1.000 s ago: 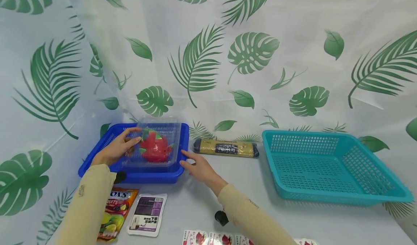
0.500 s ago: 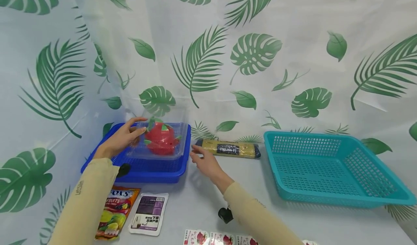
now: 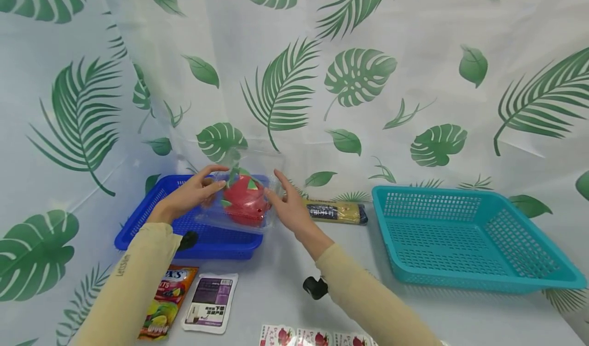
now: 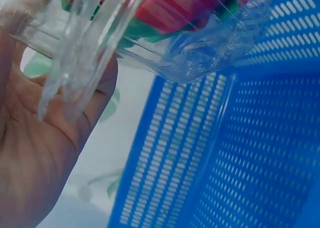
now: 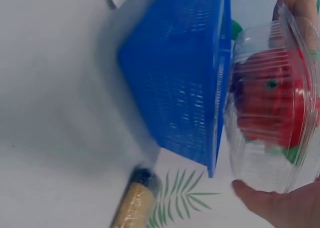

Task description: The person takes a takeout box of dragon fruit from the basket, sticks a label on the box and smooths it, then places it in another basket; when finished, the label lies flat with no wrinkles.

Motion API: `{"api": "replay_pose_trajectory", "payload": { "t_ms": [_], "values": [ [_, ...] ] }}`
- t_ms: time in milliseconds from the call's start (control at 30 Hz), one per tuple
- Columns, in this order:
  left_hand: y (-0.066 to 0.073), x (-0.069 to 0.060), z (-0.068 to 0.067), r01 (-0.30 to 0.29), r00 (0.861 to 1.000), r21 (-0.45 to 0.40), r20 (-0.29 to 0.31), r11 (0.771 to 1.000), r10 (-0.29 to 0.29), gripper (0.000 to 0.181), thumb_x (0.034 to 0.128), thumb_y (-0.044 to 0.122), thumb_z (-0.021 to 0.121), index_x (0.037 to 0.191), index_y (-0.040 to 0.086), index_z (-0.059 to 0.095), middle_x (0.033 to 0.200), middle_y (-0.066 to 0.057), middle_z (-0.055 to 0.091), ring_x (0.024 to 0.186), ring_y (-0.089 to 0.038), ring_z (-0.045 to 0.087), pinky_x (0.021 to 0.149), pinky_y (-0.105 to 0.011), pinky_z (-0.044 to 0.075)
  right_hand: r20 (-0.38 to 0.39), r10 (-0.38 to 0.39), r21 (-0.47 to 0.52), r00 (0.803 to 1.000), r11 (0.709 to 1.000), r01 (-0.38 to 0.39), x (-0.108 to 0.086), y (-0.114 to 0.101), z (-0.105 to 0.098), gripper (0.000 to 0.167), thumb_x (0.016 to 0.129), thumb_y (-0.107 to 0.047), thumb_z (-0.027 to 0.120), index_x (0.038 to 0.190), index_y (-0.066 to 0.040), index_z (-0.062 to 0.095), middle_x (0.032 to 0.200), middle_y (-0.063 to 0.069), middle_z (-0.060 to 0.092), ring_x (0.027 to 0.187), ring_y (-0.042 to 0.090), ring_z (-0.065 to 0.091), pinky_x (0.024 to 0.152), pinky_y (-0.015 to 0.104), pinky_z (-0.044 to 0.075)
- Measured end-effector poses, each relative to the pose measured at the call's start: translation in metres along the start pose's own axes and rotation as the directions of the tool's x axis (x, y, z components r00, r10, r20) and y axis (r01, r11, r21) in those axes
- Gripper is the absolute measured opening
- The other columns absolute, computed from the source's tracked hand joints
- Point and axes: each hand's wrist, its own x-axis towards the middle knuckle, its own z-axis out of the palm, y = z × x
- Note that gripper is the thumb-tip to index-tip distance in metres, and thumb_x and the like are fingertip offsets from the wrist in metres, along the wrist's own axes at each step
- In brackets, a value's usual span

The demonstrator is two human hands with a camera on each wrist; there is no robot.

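A clear plastic clamshell box [image 3: 259,159] hangs tilted above the blue basket [image 3: 213,252]. Inside the box lies a red dragon fruit [image 3: 244,203] with green scales. My left hand [image 3: 190,192] grips the box's left side; in the left wrist view the box's plastic edges cross the palm [image 4: 45,148]. On the opposite side, my right hand [image 3: 291,205] holds the box between thumb and fingers. The right wrist view shows the box wall [image 5: 260,173] next to my right thumb [image 5: 250,195], with the basket's side close by. Some fingertips are hidden behind the plastic.
A teal basket [image 3: 460,280] stands at the right. Behind my right hand lies a yellow pasta packet [image 3: 340,211]. A colourful candy bag [image 3: 167,305] and a white-and-purple pouch [image 3: 210,303] lie in front of the blue basket. Several fruit cards [image 3: 317,337] line the near edge.
My left hand has lifted the box up and to the right out of the blue basket. My right hand left the basket's rim and took hold of the box's right side.
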Motion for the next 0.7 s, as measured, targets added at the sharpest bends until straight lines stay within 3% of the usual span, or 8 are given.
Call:
{"api": "replay_pose_trajectory", "payload": {
  "t_ms": [233,533,700],
  "values": [
    [0.019,0.005,0.023,-0.011,1.000,0.019,0.023,1.000,0.011,0.058,0.1003,0.043,0.052,0.150,0.026,0.030,0.093,-0.016,0.048,0.067,-0.027,0.048,0.065,-0.037,0.047,-0.097,0.103,-0.034,0.990,0.994,-0.106,-0.004,-0.007,-0.013,0.054,0.096,-0.043,0.057,0.147,-0.035,0.041,0.143,0.020,0.032,0.130,0.038,0.039,0.102,0.058,0.037],
    [0.036,0.006,0.060,-0.005,0.999,-0.028,0.034,1.000,0.006,0.061,0.0977,0.050,0.053,0.152,0.039,0.027,0.102,-0.017,0.050,0.069,-0.028,0.051,0.069,-0.041,0.051,-0.096,0.121,-0.035,0.988,0.992,-0.125,-0.016,-0.001,-0.049,0.049,0.099,-0.039,0.055,0.145,-0.034,0.043,0.153,0.015,0.025,0.138,0.037,0.029,0.101,0.064,0.035],
    [0.043,0.008,0.084,0.001,1.000,-0.044,0.008,0.999,-0.001,0.063,0.0973,0.046,0.056,0.152,0.040,0.026,0.093,-0.014,0.046,0.062,-0.023,0.048,0.066,-0.039,0.050,-0.072,0.130,-0.040,0.989,0.990,-0.133,-0.026,0.006,-0.064,0.051,0.099,-0.038,0.055,0.147,-0.033,0.040,0.150,0.016,0.024,0.122,0.035,0.047,0.095,0.054,0.046]
  ]
}}
